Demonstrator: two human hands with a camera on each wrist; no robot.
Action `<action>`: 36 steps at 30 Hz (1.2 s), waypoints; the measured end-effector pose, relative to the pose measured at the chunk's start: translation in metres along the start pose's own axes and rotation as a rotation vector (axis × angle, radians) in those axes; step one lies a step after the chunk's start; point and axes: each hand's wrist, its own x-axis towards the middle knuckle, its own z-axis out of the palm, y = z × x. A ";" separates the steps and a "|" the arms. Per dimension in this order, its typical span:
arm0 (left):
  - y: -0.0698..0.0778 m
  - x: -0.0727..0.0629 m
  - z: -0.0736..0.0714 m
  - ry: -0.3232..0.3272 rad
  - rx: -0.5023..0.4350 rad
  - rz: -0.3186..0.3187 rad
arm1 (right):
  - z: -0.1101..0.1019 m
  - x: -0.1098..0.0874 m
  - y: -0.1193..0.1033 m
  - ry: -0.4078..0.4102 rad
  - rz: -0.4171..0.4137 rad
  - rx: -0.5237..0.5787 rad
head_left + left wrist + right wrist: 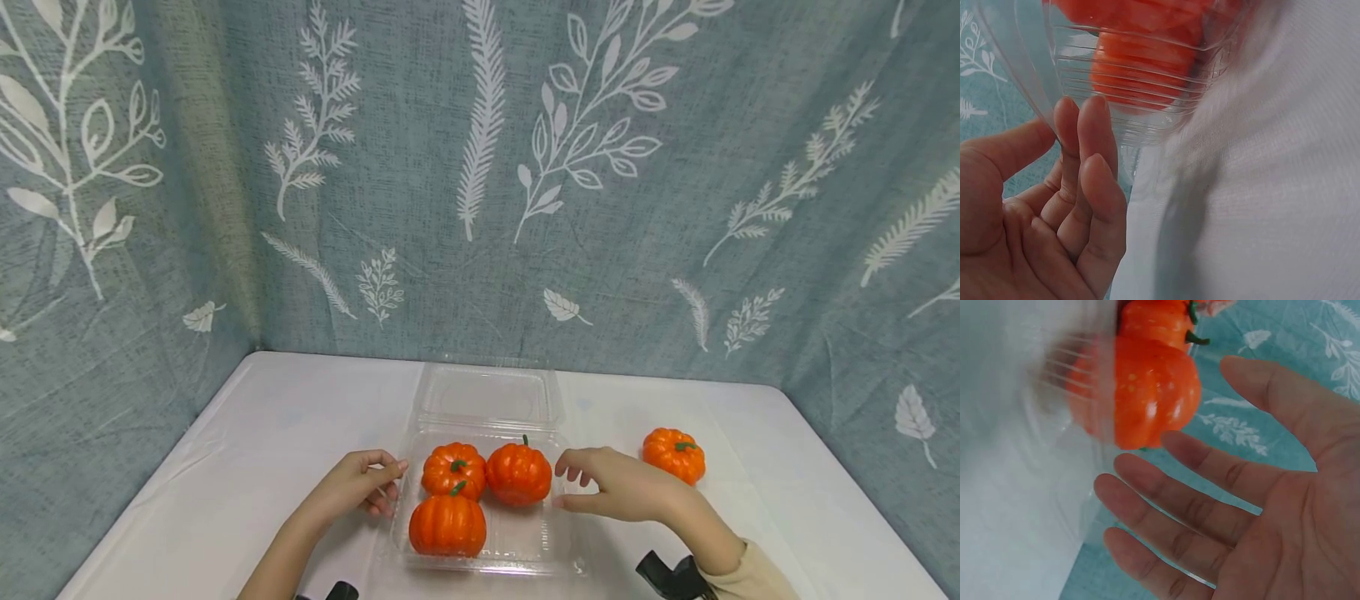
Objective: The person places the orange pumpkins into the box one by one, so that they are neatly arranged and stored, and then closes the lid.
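A clear plastic clamshell container [525, 542] lies with its lid folded back on the table. Three orange toy pumpkins sit inside: a back-left pumpkin [450, 468], a back-right pumpkin [519, 475] and a front-left pumpkin [447, 527]. My left hand [362, 485] pinches the container's left rim between thumb and fingertips, as the left wrist view shows. Just beyond the right rim, my right hand [622, 485] holds nothing, its fingers spread and slightly bent. In the right wrist view, its fingertips point toward the back-right pumpkin [1154, 394].
A fourth pumpkin [673, 456] lies on the white table [300, 417], right of the container and behind the right hand. The transparent lid [487, 398] extends toward the back edge. A blue-green leaf-patterned curtain [420, 208] encloses the table's back and sides.
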 end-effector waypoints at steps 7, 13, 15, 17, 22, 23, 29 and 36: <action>0.001 -0.001 -0.002 0.013 0.018 -0.006 | 0.002 -0.006 0.007 0.049 0.015 -0.009; 0.002 -0.001 -0.001 0.009 0.018 -0.011 | 0.005 -0.013 0.015 0.119 0.027 -0.016; 0.002 0.000 -0.001 0.006 0.015 -0.010 | 0.006 -0.015 0.017 0.152 0.036 -0.023; 0.002 0.000 -0.001 0.003 0.013 -0.008 | 0.007 -0.017 0.019 0.184 0.049 -0.029; 0.002 0.000 -0.001 0.006 0.015 -0.009 | 0.008 -0.023 0.023 0.217 0.089 -0.036; 0.002 0.000 -0.001 0.006 0.015 -0.009 | 0.008 -0.024 0.024 0.218 0.096 -0.037; 0.003 0.000 0.000 0.010 0.017 -0.013 | 0.012 -0.030 0.025 0.254 0.145 -0.067; 0.002 0.000 0.000 0.010 0.010 -0.012 | 0.018 -0.036 0.028 0.362 0.184 -0.133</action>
